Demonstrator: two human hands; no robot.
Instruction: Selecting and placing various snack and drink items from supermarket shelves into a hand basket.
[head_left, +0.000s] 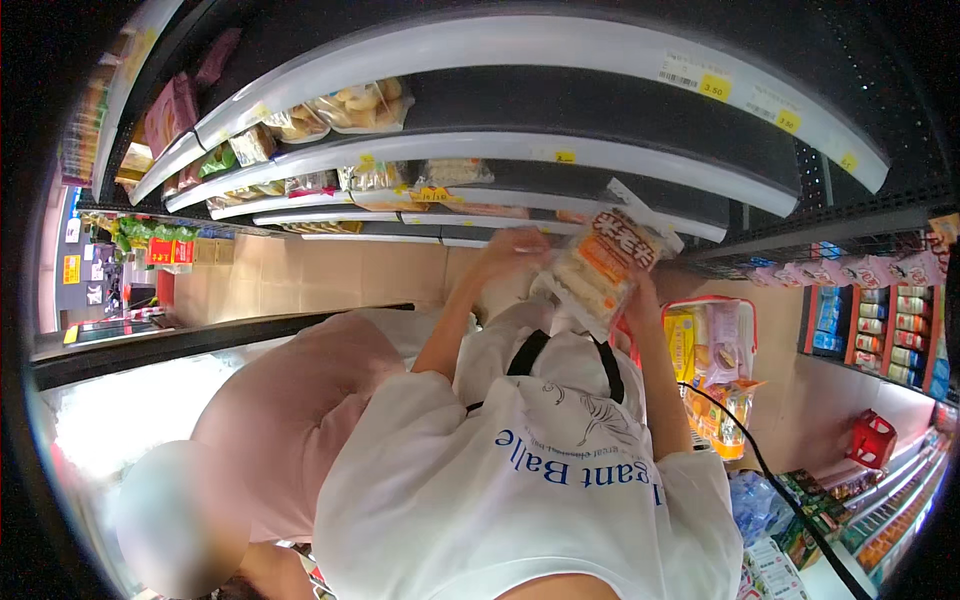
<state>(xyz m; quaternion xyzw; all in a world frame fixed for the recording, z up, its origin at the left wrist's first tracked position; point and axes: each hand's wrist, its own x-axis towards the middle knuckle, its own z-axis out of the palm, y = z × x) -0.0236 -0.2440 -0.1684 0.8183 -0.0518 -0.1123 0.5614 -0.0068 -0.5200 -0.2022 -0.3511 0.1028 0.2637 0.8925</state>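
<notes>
My right hand (639, 289) grips the edge of a clear plastic food pack (600, 262) with orange and brown printing; pale pieces show through its film. The pack is tilted in front of my body, below the shelf edges. Left of it is my left hand (517, 247), blurred by motion, fingers pointing towards the pack and nothing visible in them. Beyond my right forearm is a red-rimmed shopping basket (752, 330) with a yellow box (680, 345) and a purple packet (724, 341). An orange pouch (724, 420) is at its near end.
Dark store shelves with white price rails (480, 56) curve across the front. Bagged bread rolls (364, 105) and other packets sit towards their left. Another person in pink clothing (300, 427) bends close at my left. A black cable (772, 469) runs along my right, near stacked cans (907, 337).
</notes>
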